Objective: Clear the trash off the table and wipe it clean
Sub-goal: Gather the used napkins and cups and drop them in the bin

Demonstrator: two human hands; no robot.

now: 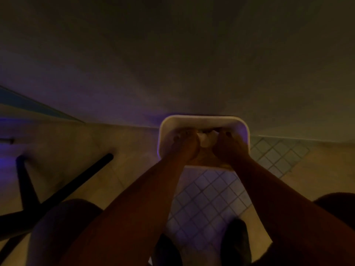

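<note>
Head view, dim light, both arms outstretched, left hand (185, 140) and right hand (227, 143) curled around crumpled white paper (206, 140) (blurred), inside white bin (203, 120), tiled floor (207, 196) below.

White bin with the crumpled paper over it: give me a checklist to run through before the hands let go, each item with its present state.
1. Pale crumpled paper wad lies over the opening of the white rounded-rectangular plastic bin: ok.
2. Left hand grips the wad: ok, fingers curled at its left side.
3. Right hand grips the wad: ok, fingers curled at its right side.
4. Both hands are inside the bin's rim, so the wad should drop in: ok.
5. Room left in the bin: cannot tell, its inside is dim and hidden by the hands.
6. Bin stands steady on the tiled floor: cannot tell, its base is hidden.
</note>
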